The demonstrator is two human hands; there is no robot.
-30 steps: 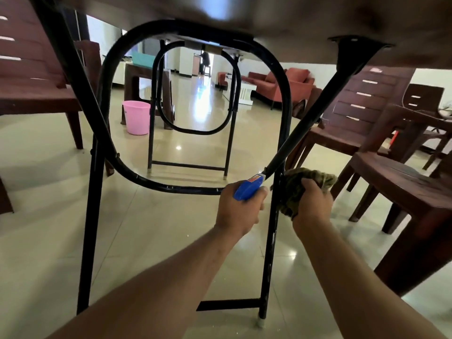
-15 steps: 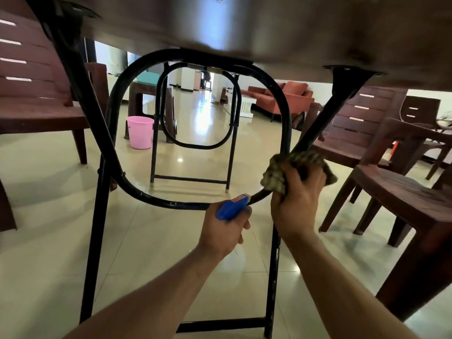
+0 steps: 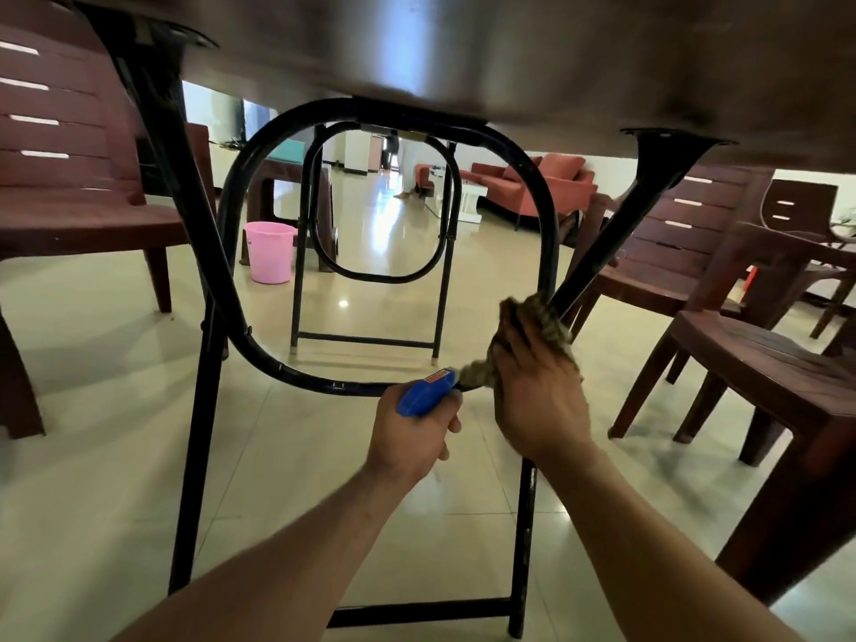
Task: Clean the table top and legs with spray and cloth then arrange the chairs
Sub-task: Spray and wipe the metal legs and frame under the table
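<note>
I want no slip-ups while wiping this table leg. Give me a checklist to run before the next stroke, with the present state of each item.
1. Cloth gripped: ok. The right hand holds the bunched cloth.
2. Cloth on metal: ok. It wraps the black leg frame where the diagonal brace meets it.
3. Spray secured: ok. The left hand grips the blue spray bottle.
4. Nozzle aimed at the frame: cannot tell. The bottle's tip is hidden by the cloth.
5. Brace free above the cloth: ok. Nothing hangs on it.
6. Metal wet with spray: cannot tell.
</note>
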